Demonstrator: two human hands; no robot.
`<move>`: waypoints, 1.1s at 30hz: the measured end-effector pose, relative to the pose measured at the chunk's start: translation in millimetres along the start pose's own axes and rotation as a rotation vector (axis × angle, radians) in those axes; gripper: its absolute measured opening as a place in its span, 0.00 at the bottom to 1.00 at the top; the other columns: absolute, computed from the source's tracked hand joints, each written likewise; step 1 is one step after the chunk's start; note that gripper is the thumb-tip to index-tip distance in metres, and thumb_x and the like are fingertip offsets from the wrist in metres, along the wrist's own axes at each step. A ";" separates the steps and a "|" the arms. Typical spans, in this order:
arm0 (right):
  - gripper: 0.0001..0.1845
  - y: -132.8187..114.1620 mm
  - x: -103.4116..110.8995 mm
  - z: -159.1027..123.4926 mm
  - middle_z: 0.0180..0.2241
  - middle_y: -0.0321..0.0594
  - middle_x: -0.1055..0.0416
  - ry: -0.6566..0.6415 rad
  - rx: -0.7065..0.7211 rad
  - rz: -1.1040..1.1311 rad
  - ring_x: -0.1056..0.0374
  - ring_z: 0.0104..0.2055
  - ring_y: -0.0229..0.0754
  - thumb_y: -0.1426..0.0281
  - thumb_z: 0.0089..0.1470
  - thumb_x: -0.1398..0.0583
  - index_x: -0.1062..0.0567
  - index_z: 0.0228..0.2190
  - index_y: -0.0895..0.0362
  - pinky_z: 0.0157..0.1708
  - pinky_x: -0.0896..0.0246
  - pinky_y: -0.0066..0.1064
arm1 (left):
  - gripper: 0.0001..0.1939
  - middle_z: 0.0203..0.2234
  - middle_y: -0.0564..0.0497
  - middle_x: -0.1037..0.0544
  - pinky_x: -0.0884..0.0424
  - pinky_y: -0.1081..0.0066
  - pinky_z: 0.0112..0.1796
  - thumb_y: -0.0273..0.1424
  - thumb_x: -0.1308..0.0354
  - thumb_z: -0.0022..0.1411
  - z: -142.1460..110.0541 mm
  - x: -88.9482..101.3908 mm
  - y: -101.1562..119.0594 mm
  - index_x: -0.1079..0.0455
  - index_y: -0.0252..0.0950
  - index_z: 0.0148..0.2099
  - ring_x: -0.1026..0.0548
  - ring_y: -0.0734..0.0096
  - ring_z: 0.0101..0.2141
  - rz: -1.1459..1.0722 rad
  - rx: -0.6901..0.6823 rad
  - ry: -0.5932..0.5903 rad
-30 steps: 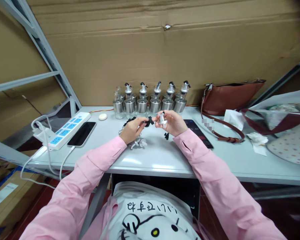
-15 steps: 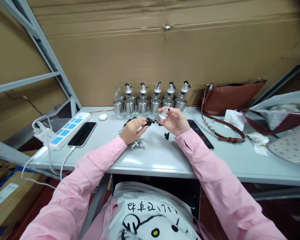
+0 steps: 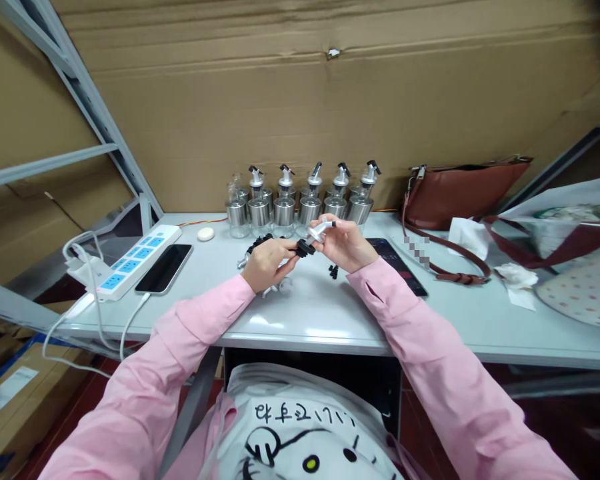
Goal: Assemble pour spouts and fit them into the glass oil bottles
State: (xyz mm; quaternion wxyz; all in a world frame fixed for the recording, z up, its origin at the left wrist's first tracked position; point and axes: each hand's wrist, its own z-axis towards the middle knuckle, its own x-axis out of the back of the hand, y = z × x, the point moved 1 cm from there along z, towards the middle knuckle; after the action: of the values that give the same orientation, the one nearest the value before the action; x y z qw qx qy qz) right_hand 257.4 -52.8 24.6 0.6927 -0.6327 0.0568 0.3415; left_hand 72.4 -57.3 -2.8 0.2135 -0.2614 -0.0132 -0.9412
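Note:
My left hand (image 3: 267, 265) is closed on a ridged black stopper (image 3: 305, 248), pinched between thumb and fingers. In my right hand (image 3: 351, 248) is a silver pourer spout (image 3: 321, 231) with a dark tip. The spout's base meets or nearly meets the stopper; I cannot tell whether they touch. Below and behind my left hand lie loose silver spouts (image 3: 283, 285) and black parts (image 3: 258, 243), partly hidden by the hand. A few small black pieces (image 3: 333, 272) rest near my right wrist. Behind the hands stand glass bottles with steel sleeves (image 3: 285, 212), several topped with pourers.
On the left are a white power strip (image 3: 139, 261), a charging phone (image 3: 165, 268) and a round white object (image 3: 206, 234). A dark phone (image 3: 399, 267) lies by my right forearm. Farther right are a brown bag (image 3: 465, 193), tissues (image 3: 517, 283) and a dotted bag (image 3: 580, 287).
My right hand has turned the spout and moved slightly left and down, bringing it to the black stopper. My left hand has tilted the stopper and shifted it slightly right.

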 end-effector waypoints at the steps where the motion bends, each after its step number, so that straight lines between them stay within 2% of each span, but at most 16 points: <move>1: 0.11 0.2 0.1 -0.1 0.30 0.32 0.29 -0.006 0.000 -0.009 0.31 0.29 0.34 0.63 0.41 0.37 0.30 0.27 0.54 0.31 0.33 0.28 | 0.05 0.35 0.45 0.22 0.28 0.68 0.35 0.28 0.51 0.62 -0.1 -0.1 0.0 0.37 0.36 0.33 0.24 0.71 0.36 0.002 0.004 -0.011; 6: 0.10 1.9 2.3 0.2 0.31 0.31 0.29 -0.035 0.017 -0.026 0.32 0.30 0.32 0.63 0.42 0.37 0.30 0.28 0.54 0.32 0.33 0.26 | 0.05 0.35 0.45 0.23 0.29 0.69 0.35 0.28 0.52 0.63 -1.4 -1.6 -1.0 0.37 0.36 0.34 0.24 0.71 0.37 -0.037 0.014 0.011; 13: 0.11 3.2 2.8 0.5 0.31 0.34 0.29 -0.053 0.043 -0.068 0.32 0.35 0.37 0.62 0.41 0.36 0.28 0.28 0.54 0.33 0.34 0.27 | 0.04 0.34 0.46 0.23 0.29 0.69 0.34 0.28 0.51 0.63 -1.7 -1.8 -0.6 0.39 0.36 0.34 0.25 0.71 0.36 -0.057 0.008 0.039; 17: 0.10 3.6 3.8 1.7 0.31 0.35 0.29 -0.055 0.072 -0.070 0.34 0.32 0.35 0.64 0.41 0.37 0.26 0.28 0.54 0.28 0.37 0.24 | 0.03 0.35 0.46 0.24 0.30 0.68 0.35 0.27 0.51 0.62 -1.9 -1.9 -0.3 0.40 0.37 0.34 0.25 0.71 0.36 -0.106 0.029 0.074; 21: 0.09 4.7 4.0 2.2 0.31 0.36 0.28 -0.047 0.081 -0.066 0.36 0.28 0.33 0.65 0.41 0.37 0.26 0.28 0.56 0.26 0.39 0.24 | 0.04 0.34 0.46 0.24 0.30 0.67 0.35 0.28 0.51 0.62 -2.2 -3.0 -1.0 0.41 0.37 0.34 0.25 0.70 0.37 -0.111 0.079 0.037; 24: 0.10 5.7 2.7 1.6 0.30 0.35 0.28 -0.059 0.077 -0.075 0.39 0.24 0.31 0.65 0.41 0.36 0.25 0.27 0.56 0.24 0.41 0.24 | 0.02 0.34 0.46 0.24 0.29 0.66 0.36 0.27 0.51 0.62 -1.2 -2.6 -0.8 0.41 0.37 0.34 0.26 0.70 0.37 -0.130 0.064 0.049; 28: 0.12 7.3 2.2 1.4 0.29 0.35 0.27 -0.049 0.062 -0.069 0.37 0.25 0.31 0.63 0.38 0.35 0.25 0.27 0.57 0.25 0.40 0.23 | 0.02 0.35 0.46 0.25 0.29 0.67 0.37 0.26 0.50 0.61 -0.3 -1.9 -0.8 0.41 0.37 0.37 0.27 0.71 0.38 -0.151 0.053 0.067; 30: 0.13 7.7 2.7 1.7 0.30 0.36 0.27 -0.047 0.056 -0.071 0.37 0.25 0.31 0.63 0.37 0.34 0.25 0.27 0.57 0.27 0.38 0.24 | 0.03 0.36 0.46 0.26 0.29 0.67 0.38 0.27 0.50 0.60 -0.5 -2.0 -1.5 0.41 0.36 0.38 0.27 0.70 0.38 -0.156 0.070 0.069; 33: 0.13 7.6 4.2 2.0 0.32 0.36 0.28 -0.050 0.049 -0.084 0.36 0.28 0.32 0.64 0.38 0.34 0.26 0.28 0.56 0.31 0.36 0.25 | 0.11 0.40 0.43 0.29 0.28 0.66 0.39 0.27 0.49 0.59 -0.1 -1.7 -2.7 0.42 0.36 0.45 0.28 0.68 0.43 -0.170 0.089 0.074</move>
State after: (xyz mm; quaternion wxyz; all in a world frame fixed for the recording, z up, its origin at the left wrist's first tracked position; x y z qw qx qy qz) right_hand 255.8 -49.5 16.5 0.7230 -0.6086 0.0212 0.3263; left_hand 72.6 -54.2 -3.6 0.1446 -0.2144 -0.0693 -0.9635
